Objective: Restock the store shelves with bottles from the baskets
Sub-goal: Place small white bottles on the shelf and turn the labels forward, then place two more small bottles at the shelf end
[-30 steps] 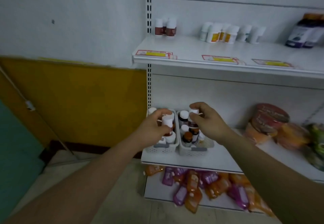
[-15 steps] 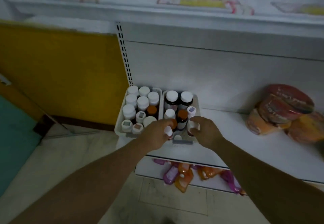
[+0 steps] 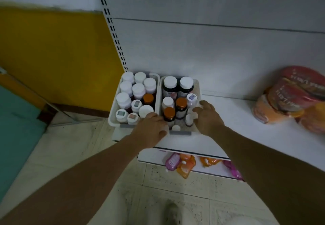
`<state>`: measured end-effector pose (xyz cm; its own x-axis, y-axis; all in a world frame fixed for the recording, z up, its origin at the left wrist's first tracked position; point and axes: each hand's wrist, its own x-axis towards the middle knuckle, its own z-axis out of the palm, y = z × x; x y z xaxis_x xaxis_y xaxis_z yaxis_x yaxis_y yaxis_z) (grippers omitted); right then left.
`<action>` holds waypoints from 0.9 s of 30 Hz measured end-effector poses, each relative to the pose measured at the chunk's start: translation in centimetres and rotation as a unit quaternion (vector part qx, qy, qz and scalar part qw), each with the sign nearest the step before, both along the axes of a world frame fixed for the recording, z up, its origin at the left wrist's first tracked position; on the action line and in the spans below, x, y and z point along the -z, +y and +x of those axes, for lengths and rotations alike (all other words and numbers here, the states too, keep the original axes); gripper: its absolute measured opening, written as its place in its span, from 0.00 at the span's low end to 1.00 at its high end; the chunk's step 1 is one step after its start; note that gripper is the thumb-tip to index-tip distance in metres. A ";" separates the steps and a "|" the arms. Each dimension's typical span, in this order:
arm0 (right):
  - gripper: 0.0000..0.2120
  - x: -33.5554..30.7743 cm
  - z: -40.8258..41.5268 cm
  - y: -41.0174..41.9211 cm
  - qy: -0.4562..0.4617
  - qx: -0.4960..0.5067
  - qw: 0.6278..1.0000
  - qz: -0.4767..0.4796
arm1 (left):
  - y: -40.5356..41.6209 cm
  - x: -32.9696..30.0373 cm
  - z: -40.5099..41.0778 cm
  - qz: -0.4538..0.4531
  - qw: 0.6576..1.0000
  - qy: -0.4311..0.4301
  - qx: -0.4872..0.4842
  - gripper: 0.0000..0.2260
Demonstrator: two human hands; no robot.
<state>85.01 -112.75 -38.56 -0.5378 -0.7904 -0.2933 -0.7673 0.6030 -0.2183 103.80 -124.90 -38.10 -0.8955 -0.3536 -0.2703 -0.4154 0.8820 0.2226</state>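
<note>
- Two white baskets stand side by side at the left end of the shelf (image 3: 246, 122), touching or nearly so, both well stocked; judged from that, most of the restocking is left to do.
- Left basket (image 3: 114, 113): packed close. About eight white-capped bottles (image 3: 138, 89), one amber-capped bottle (image 3: 148, 99) near its right wall, and three small bottles with printed square tops along the near side. No free gap shows.
- Right basket (image 3: 197, 87): looser. Two tall dark bottles with white caps (image 3: 170, 84) at the far end, two orange-capped bottles (image 3: 169, 113) in the middle, several small white ones; the perforated floor shows bare at the near end.
- Left hand (image 3: 151, 128): over the near rim where the baskets meet, fingers curled downward beside the orange-capped bottles. Whether the grip holds a bottle I cannot tell; the fingertips are hidden.
- Right hand (image 3: 206, 117): inside the near right corner of the right basket, fingers half spread above a small white-capped bottle (image 3: 189, 119). Grip wide, holding nothing that I can see.
- Shelf surface right of the baskets: bare white board, then a stack of red and orange packets (image 3: 288, 98) at the far right.
- Lower shelf: pink and orange pouches (image 3: 181, 163), lying loose.
- Upper shelves, where the stock would go, are out of view.
</note>
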 end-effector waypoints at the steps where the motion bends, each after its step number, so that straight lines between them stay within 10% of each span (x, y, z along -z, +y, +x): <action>1: 0.25 -0.4 0.1 -0.1 0.000 0.001 1.000 0.005 | 0.0 -0.3 0.0 0.015 1.000 0.005 -0.010 0.18; 12: 0.17 -10.4 6.5 0.1 0.000 0.021 1.000 -0.014 | -0.5 -9.3 3.5 0.105 0.992 0.025 -0.068 0.22; 27: 0.26 -32.7 22.5 1.9 0.160 -0.021 0.962 -0.222 | -0.7 -29.1 17.1 -0.027 0.975 0.214 0.047 0.26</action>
<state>107.51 -110.84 -5.84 -0.5094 -0.8223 0.2536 -0.8595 0.4722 -0.1954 120.88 -125.56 -8.97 -0.9511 -0.2685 0.1528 -0.2119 0.9269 0.3099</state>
